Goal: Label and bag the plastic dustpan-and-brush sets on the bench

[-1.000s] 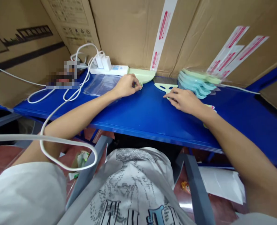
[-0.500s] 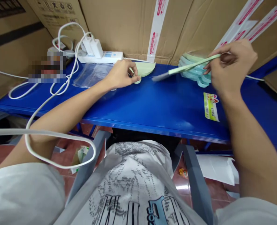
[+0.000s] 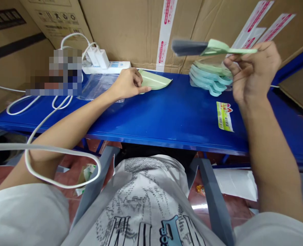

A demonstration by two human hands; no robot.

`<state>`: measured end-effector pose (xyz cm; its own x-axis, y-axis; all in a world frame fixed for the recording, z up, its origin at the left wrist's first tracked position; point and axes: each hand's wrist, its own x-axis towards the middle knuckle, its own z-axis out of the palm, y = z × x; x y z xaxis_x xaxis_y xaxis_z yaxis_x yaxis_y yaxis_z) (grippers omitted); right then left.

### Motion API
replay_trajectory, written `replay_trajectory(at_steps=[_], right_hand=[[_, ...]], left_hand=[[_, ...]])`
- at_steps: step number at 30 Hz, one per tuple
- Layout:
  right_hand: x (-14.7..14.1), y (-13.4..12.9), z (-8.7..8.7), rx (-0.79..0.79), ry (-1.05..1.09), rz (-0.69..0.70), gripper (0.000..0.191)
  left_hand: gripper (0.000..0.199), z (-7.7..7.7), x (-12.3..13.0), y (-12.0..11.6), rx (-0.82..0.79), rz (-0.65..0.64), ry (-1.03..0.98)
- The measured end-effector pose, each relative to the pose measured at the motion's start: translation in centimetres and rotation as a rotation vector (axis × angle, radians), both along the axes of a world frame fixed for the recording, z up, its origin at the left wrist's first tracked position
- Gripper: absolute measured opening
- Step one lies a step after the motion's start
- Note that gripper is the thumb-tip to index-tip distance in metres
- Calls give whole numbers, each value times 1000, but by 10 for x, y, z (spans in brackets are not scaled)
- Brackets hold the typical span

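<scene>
A pale green dustpan (image 3: 155, 81) rests on the blue table, and my left hand (image 3: 131, 82) is closed around its handle end, which the fingers mostly hide. Raised above the table at the right, my right hand (image 3: 256, 70) grips the thin end of a small pale green brush (image 3: 218, 48). Its dark grey bristles (image 3: 188, 47) point left and are slightly blurred. Below the brush lies a stack of pale green and light blue dustpans and brushes (image 3: 210, 78), seemingly in clear plastic.
A clear plastic bag (image 3: 97, 85) lies left of the dustpan. Behind it are a white power strip (image 3: 118, 66) with chargers and white cables (image 3: 61, 181) looping over my left arm. A yellow-green label card (image 3: 224, 117) lies at right. Cardboard boxes (image 3: 131, 30) wall the back.
My right hand has lifted and turned the brush, so its bristles have gone from near the tabletop to well above it. My left hand stays at the dustpan, which is tilted a little differently.
</scene>
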<state>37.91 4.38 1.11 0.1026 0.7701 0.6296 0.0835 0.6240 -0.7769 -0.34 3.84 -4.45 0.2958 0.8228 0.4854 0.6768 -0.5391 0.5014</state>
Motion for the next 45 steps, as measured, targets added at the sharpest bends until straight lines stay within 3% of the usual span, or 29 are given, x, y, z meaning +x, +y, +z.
replay_trajectory(at_steps=[3,6,11,14,17,21,25,27,32,35,38,40,45], right_hand=[[-2,-10,2,-15,-8,81,34],[-1,-13,1,-30,-54,66,38],[-3,-5,-6,4,-124,113,48],[-10,3,-16,4,-255,105,65],[-16,3,-25,-63,-398,148,68],[-19,-5,-26,-132,-498,147,78],[-16,-7,-22,-12,-555,61,100],[-13,-6,-21,78,-576,3,95],[-5,-8,-14,309,-449,-243,55],[-1,-8,-5,424,-477,-299,48],[-6,-8,-6,488,-403,-238,44],[-17,-11,-13,437,-436,-140,40],[-59,-32,-31,215,-821,-5,46]], left_hand=[[33,2,-1,1,-42,77,4],[42,1,-4,4,-98,90,-11],[50,0,-10,11,-107,-40,-96],[52,-1,-11,12,-107,-158,-125],[52,-4,-7,10,-132,-257,-109],[58,-8,-1,6,-144,-300,-92],[60,-8,4,1,-141,-331,-95],[58,-8,7,-1,-133,-348,-94],[58,-8,13,-4,-142,-423,-141],[56,-7,16,-6,-205,-448,-200],[58,-7,19,-9,-251,-500,-233],[59,-6,21,-12,-261,-527,-239],[61,-4,28,-18,-279,-544,-246]])
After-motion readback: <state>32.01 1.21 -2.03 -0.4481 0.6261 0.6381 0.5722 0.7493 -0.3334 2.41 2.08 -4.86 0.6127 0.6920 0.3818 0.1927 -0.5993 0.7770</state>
